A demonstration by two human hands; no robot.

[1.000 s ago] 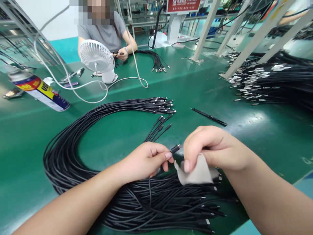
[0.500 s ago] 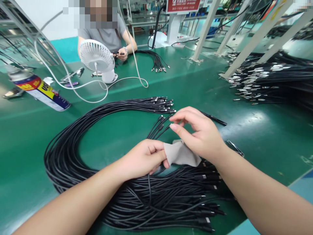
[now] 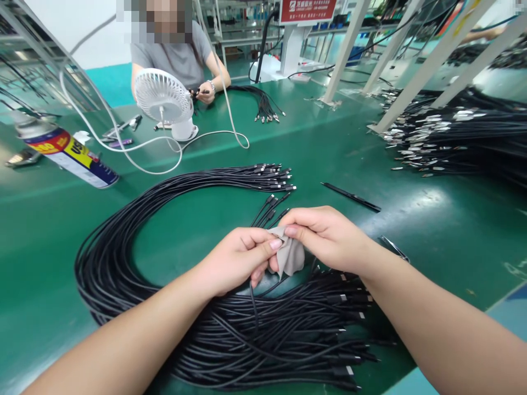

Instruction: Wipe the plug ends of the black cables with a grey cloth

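Note:
My left hand (image 3: 242,258) is closed, and a black cable runs down from below its fingers. A small dark tip shows at the left thumb, against a grey cloth (image 3: 293,257). My right hand (image 3: 327,236) pinches the top of this cloth between thumb and fingers, close against the left fingertips. Most of the cable's end is hidden by the cloth and fingers. Under my hands lies a thick bundle of black cables (image 3: 230,334), its plugs pointing right. The bundle curves round at the left to more plug ends (image 3: 274,178) behind my hands. Several loose cable ends (image 3: 269,208) lie just beyond my fingers.
Black tweezers (image 3: 352,197) and a metal clip-like item (image 3: 394,248) lie to the right. A spray can (image 3: 68,153) and a white fan (image 3: 162,99) with its cord stand at left. Another person (image 3: 173,60) sits opposite. More cables (image 3: 461,131) are piled at right beside posts.
My right hand has come down and left from near the loose cable ends and now pinches the cloth. The cloth is bunched closer to my left fingers. The tweezers are more fully visible.

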